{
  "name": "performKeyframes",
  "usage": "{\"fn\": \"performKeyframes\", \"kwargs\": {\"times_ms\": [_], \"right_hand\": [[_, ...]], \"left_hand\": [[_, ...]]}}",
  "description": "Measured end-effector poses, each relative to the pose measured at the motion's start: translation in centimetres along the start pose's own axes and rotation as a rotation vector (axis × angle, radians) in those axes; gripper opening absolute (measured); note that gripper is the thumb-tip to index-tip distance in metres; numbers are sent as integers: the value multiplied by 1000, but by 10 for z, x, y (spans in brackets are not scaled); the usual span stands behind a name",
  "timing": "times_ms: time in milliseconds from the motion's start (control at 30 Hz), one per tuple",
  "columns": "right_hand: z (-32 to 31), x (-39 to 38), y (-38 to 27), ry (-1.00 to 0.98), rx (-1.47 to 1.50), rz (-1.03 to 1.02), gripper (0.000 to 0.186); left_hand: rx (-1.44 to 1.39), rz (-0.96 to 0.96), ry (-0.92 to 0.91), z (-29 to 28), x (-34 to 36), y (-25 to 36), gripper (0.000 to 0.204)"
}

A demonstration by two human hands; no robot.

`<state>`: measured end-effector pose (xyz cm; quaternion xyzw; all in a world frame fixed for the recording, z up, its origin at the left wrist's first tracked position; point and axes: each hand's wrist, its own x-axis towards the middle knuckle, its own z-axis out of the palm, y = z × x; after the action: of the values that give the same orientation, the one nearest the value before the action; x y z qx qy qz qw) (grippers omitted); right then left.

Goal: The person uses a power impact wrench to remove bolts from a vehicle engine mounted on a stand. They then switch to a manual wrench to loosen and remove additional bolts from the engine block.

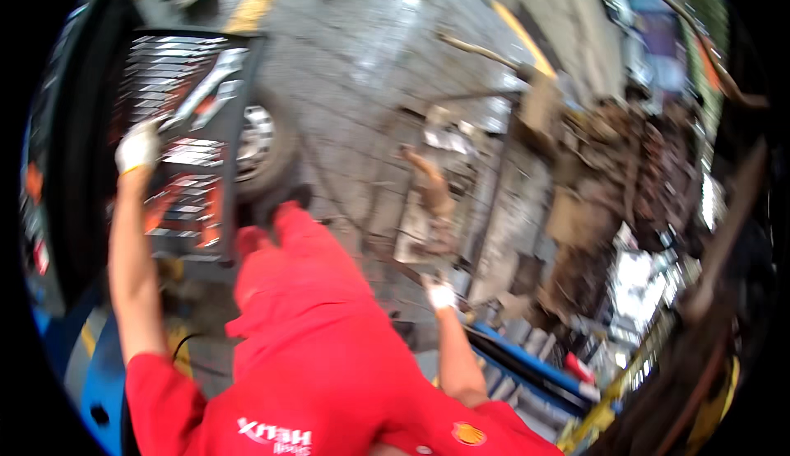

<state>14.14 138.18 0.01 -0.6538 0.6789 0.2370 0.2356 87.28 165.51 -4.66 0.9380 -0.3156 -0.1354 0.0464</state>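
Note:
My left hand (pixel 138 145), in a white glove, is over a dark tool drawer (pixel 234 147) at the left. Its fingers are blurred, close to the lower end of a large silver wrench (pixel 206 86); I cannot tell whether they grip it. Rows of smaller wrenches (pixel 169 61) lie in the drawer on red and black lining, with more tools (pixel 185 209) nearer to me. My right hand (pixel 440 291), also in a white glove, is low on the right, beside a cluttered area of metal parts. Motion smears its fingers, and whatever they may hold cannot be made out.
A wheel (pixel 262 143) stands just right of the drawer. Rusty machine parts (pixel 609 160) crowd the right side, near a brown curved part (pixel 432 180). A blue rail (pixel 535 361) lies at lower right. Grey paving (pixel 354 86) with yellow lines extends ahead.

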Motion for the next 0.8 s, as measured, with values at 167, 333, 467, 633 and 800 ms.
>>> {"fn": "performKeyframes", "kwargs": {"times_ms": [167,333,467,633,800], "right_hand": [[-18,-33,-22,113,67,-36,62],[-7,-34,18,189,148,-26,56],[-43,-52,-9,255,127,20,52],[-115,-41,-2,406,289,71,61],[-223,10,45,868,258,-167,68]], "left_hand": [[7,-146,-56,14,2,-66,26],[43,-68,-6,0,-12,-44,28],[-311,-61,28,-7,-54,15,39],[-820,209,-138,33,-105,122,47],[-1001,191,-645,5,-128,256,46]]}}
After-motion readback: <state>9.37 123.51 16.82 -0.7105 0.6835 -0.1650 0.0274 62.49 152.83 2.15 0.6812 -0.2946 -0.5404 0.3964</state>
